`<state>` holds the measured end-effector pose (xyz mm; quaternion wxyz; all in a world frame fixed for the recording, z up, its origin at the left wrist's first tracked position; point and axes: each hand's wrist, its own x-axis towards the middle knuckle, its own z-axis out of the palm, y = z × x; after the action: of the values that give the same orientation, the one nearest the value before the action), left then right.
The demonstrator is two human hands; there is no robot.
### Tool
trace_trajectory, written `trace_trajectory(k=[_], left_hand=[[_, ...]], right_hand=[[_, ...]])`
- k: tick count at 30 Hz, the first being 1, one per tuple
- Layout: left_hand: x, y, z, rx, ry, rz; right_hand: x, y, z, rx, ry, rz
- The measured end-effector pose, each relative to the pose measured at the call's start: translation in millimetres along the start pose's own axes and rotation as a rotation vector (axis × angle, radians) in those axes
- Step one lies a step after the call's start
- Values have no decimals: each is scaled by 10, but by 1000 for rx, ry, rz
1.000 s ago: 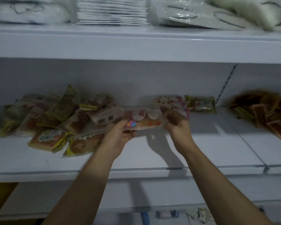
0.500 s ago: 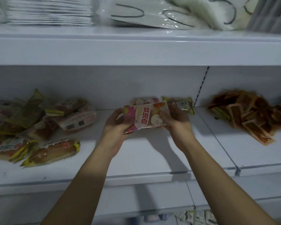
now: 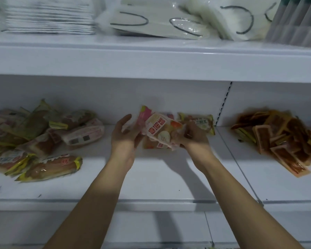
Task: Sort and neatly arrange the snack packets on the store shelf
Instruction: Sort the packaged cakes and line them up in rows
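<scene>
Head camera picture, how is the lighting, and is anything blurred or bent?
Head view: dim, bluish light; both forearms throw soft shadows on the white metal shelf. The stacked white packs on the upper shelf smear with motion blur, as does the pink fruit-print snack packet gripped by the right hand; the left hand looks open beside it. Wide-angle bowing shows along the shelf edges.

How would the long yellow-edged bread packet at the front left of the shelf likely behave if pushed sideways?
The yellow-edged bread packet looks soft and puffy, so it would probably squash slightly and slide rather than roll. Its glossy film on the smooth white shelf suggests it is slippery. Likely light for its size.
</scene>
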<state>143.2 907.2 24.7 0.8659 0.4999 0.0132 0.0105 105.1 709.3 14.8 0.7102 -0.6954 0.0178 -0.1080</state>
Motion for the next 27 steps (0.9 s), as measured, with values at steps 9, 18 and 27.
trace_trajectory(k=[9, 18, 27], left_hand=[[-186, -222, 111, 294, -154, -42], [-12, 101, -105, 484, -331, -114], [-381, -324, -154, -23, -150, -153]], right_hand=[[-87, 47, 129, 64, 107, 40], [24, -17, -111, 80, 12, 9], [-8, 113, -81, 211, 93, 49]])
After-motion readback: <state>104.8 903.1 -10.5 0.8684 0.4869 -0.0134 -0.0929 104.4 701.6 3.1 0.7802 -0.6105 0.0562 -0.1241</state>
